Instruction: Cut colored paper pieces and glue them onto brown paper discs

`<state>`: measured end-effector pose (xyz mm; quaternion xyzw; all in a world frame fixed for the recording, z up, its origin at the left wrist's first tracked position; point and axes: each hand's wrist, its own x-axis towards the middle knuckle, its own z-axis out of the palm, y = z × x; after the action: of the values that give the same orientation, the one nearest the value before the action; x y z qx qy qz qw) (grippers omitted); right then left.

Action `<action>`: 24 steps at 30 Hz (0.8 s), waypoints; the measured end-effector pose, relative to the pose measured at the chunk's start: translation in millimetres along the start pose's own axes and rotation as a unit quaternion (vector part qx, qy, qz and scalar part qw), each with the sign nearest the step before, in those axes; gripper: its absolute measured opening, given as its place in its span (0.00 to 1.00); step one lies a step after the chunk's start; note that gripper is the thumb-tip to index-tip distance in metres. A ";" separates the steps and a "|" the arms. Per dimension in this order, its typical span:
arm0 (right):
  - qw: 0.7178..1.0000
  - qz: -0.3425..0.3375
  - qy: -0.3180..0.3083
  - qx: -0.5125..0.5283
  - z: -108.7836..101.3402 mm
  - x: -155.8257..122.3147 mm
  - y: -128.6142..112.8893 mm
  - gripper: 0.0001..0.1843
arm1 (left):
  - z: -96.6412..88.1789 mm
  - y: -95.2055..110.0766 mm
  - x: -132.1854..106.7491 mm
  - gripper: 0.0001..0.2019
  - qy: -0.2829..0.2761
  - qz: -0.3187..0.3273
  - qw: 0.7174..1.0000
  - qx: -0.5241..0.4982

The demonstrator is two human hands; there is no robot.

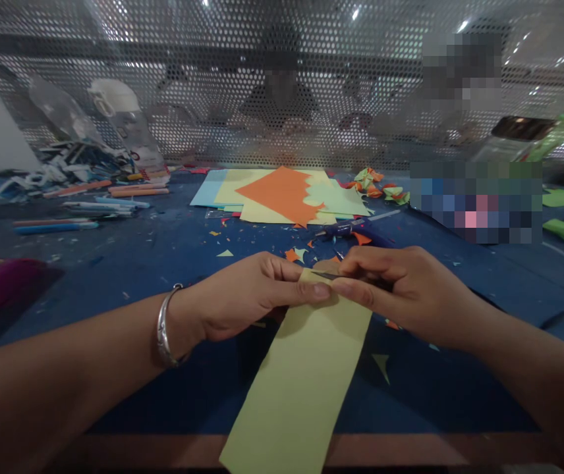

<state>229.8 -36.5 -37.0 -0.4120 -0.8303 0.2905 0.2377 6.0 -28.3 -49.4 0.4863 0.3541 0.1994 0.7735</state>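
A long strip of pale yellow paper slopes from the middle of the view down over the table's near edge. My left hand, with a silver bangle at the wrist, pinches the strip's far end between thumb and fingers. From the other side my right hand is closed around a thin dark pointed tool. Its tip lies across the strip's top edge, close to my left thumb. The rest of the tool is hidden in my fingers, so its kind is unclear.
Behind my hands lie stacked coloured sheets with an orange piece on top. Paper scraps dot the blue table. Pens and a bottle stand left, a purple pouch nearer. A perforated metal screen rises behind.
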 end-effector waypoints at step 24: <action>0.999 -0.006 0.002 -0.039 3.3 -0.5 2.3 0.18 | -1.6 -1.0 1.1 0.18 0.002 0.036 0.995 0.095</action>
<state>229.3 -36.7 -41.0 -0.4167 -0.8427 0.2557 0.2252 5.5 -27.0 -51.1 0.5700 0.3550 0.1935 0.7153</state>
